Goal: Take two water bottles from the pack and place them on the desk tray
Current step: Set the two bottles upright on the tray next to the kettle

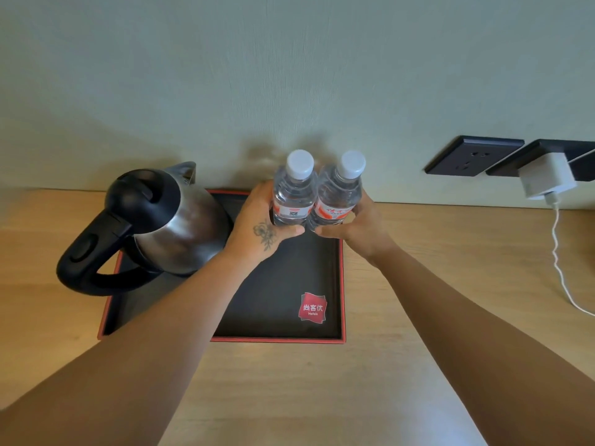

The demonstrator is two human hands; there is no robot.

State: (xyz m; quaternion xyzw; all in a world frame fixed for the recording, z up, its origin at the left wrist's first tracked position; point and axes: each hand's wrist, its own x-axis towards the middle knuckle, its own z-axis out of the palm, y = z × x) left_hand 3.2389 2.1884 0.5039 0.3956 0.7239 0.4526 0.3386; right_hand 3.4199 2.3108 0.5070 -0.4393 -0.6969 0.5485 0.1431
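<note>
Two clear water bottles with white caps and orange-and-white labels stand upright side by side at the far right part of a black desk tray (343, 291) with a red rim. My left hand (262, 226) wraps the left bottle (294, 191) from its left side. My right hand (357, 228) wraps the right bottle (339, 194) from its right side. The two bottles touch each other. Their bases are hidden behind my fingers, so I cannot tell whether they rest on the tray. The pack is out of view.
A steel kettle (170, 220) with a black lid and handle occupies the tray's left half, close to my left wrist. A red hotel logo (313, 308) marks the tray's near right corner. On the wall at right are sockets (473, 156), a white charger (545, 180) and its cable (560, 262).
</note>
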